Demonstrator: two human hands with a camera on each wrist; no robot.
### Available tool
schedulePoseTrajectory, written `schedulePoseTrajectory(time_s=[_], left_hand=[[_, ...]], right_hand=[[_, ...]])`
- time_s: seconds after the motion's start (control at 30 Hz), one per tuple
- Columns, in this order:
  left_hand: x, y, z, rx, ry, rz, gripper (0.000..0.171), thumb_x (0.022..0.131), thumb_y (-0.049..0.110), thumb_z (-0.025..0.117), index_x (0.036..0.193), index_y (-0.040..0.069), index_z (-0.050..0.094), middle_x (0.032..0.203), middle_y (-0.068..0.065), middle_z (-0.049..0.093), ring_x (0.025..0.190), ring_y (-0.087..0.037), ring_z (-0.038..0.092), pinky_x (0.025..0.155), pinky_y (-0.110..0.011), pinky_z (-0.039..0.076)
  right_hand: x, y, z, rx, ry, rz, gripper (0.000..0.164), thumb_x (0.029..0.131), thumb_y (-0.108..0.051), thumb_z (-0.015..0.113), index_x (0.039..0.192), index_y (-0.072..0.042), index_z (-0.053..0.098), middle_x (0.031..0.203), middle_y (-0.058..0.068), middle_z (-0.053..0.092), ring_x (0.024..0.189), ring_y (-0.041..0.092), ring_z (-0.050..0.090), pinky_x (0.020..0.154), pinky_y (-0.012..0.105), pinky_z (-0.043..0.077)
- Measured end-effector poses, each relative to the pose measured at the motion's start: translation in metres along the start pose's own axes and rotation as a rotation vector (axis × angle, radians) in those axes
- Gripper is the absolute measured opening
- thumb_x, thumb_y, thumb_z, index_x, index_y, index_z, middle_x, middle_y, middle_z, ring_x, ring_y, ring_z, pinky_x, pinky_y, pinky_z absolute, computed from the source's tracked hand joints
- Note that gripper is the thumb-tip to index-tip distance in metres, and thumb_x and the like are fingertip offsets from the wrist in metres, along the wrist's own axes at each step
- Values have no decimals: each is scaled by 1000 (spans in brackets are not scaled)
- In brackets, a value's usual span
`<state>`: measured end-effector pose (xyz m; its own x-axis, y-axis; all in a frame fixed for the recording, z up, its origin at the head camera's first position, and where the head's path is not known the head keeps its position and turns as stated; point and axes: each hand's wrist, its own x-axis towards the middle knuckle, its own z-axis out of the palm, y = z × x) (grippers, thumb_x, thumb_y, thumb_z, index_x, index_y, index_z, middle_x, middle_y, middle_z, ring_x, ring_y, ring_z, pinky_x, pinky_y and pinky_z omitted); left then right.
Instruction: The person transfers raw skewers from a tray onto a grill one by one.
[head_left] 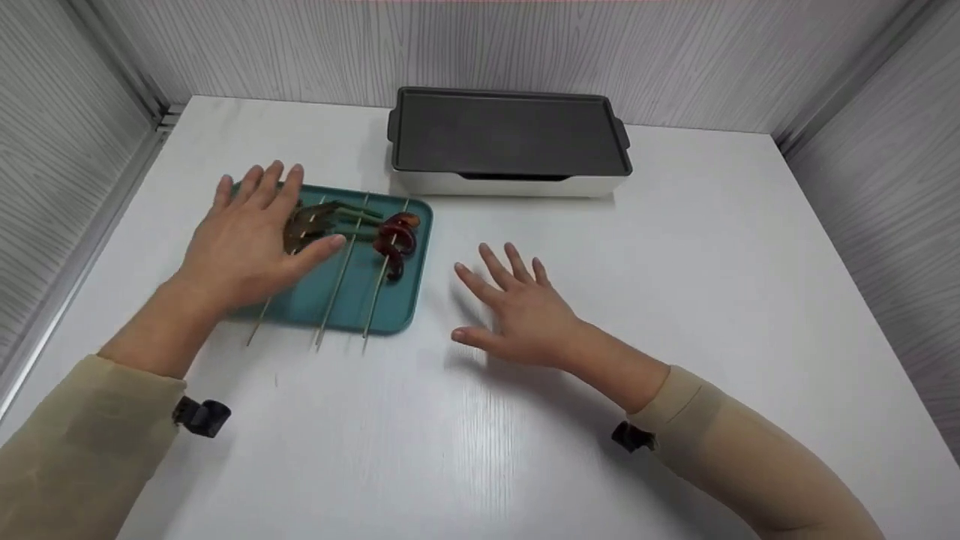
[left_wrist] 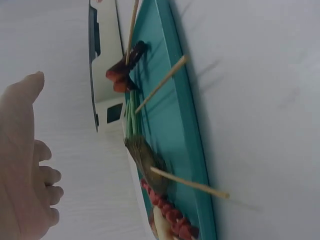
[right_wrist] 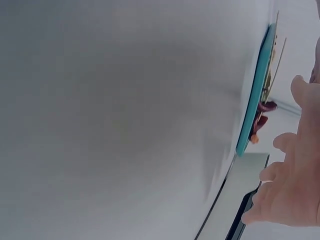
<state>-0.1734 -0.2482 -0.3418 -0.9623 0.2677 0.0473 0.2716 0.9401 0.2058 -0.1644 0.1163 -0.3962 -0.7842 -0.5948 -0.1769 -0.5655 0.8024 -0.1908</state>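
My left hand [head_left: 251, 244] hovers over the left part of a teal tray [head_left: 300, 311], its fingers spread and nothing in its grasp. Several skewers lie on that tray, their bare stick ends poking past its near edge. One carries dark red curled pieces [head_left: 396, 238]; beside it, green stalks with a brownish leafy part [head_left: 322, 217] are threaded on sticks. In the left wrist view a skewer of small red pieces [left_wrist: 172, 215] also shows; in the head view the left hand hides it. My right hand [head_left: 529, 319], empty with fingers apart, is held above the white table right of the tray.
A grill with a flat dark plate [head_left: 510, 131] and a white base [head_left: 431, 184] stands at the back of the white table [head_left: 712, 300]. Grey wood-grain panels [head_left: 675, 60] enclose the back and both sides.
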Motion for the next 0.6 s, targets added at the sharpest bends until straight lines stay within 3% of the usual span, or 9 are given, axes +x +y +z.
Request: schedulePoseTrajectory(time_s=[0.3,0.6], left_hand=[[-21,-57,-6,9,-37,-46,103,104,70,46,169,-1,9,172,-33,9,158,-53,8,127,-66,-4],[-43,-105,6,-7,-104,-126,99,107,64,46,167,-7,9,168,-38,11,155,-60,8,124,-71,-4]], right_hand=[[21,-22,6,33,-90,-131,87,102,-77,40,172,-32,13,179,3,1,164,30,-5,128,65,8],[32,-30,12,36,-173,-197,82,106,-71,40,172,-32,13,179,-2,0,164,27,-6,129,63,6]])
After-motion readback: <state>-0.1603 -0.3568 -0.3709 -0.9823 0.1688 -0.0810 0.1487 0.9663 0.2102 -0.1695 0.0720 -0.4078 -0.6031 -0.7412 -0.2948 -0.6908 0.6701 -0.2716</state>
